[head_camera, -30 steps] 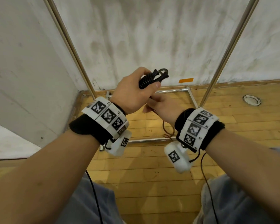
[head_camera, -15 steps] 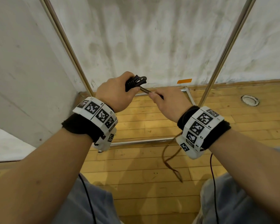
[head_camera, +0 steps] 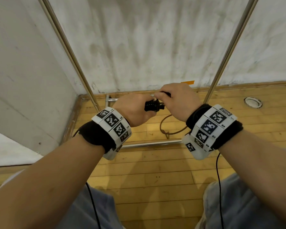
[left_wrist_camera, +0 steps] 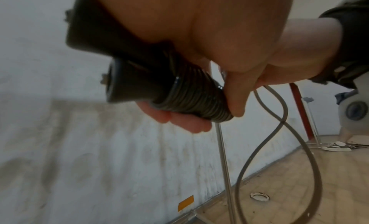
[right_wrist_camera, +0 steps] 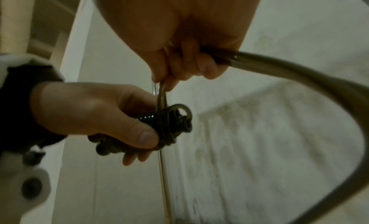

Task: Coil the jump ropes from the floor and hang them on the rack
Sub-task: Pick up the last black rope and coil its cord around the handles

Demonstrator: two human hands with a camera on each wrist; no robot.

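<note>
My left hand [head_camera: 135, 109] grips the two black jump-rope handles [left_wrist_camera: 123, 66] held together, with several turns of the brownish rope [left_wrist_camera: 193, 99] wound tightly round them. Just to the right, my right hand [head_camera: 168, 96] pinches the loose rope [right_wrist_camera: 161, 93] where it meets the handles. The rest of the rope hangs in a loop [head_camera: 163, 128] under my hands, above the floor. The rack stands right in front of me. Its two slanted metal poles [head_camera: 68, 48] [head_camera: 229, 47] rise on either side, and its base bar [head_camera: 149, 143] lies on the floor.
A stained white wall is close behind the rack, with a corner wall on the left. A round metal floor plate [head_camera: 253, 102] sits in the wooden floor at right. Orange tape [head_camera: 187, 82] marks the wall base. Someone's shoe [left_wrist_camera: 335, 146] is far off.
Both hands have come lower. My right hand moved from under the handles round to their right side, laying more rope on. The hanging loop has grown shorter and lifted.
</note>
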